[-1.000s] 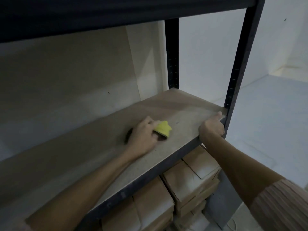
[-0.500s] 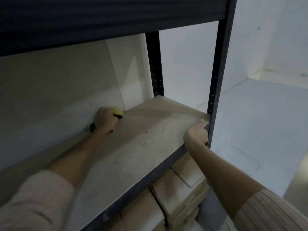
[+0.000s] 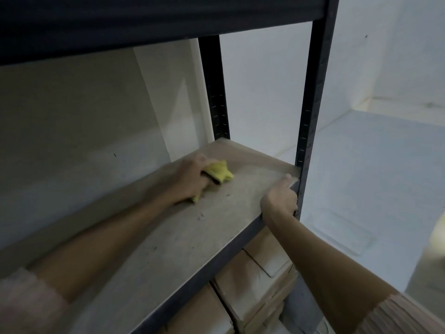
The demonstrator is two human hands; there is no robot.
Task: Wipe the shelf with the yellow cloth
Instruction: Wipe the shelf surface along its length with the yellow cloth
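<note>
A dusty grey-brown shelf board [image 3: 183, 237] sits in a dark metal rack. My left hand [image 3: 192, 179] presses a crumpled yellow cloth [image 3: 220, 172] flat on the board, toward its back right part. The cloth sticks out past my fingers on the right, and a small corner shows under my wrist. My right hand [image 3: 280, 201] grips the board's front right corner, beside the front upright post [image 3: 310, 121]. Small dark specks of dirt lie on the board in front of the cloth.
The back upright post [image 3: 215, 92] stands at the far right corner. An upper shelf [image 3: 144, 22] hangs low overhead. Cardboard boxes [image 3: 260, 280] fill the level below. A pale wall lies behind the rack, white floor to the right.
My left hand has slid the cloth from the back wall edge rightward and forward across the board. My right hand stays on the front corner.
</note>
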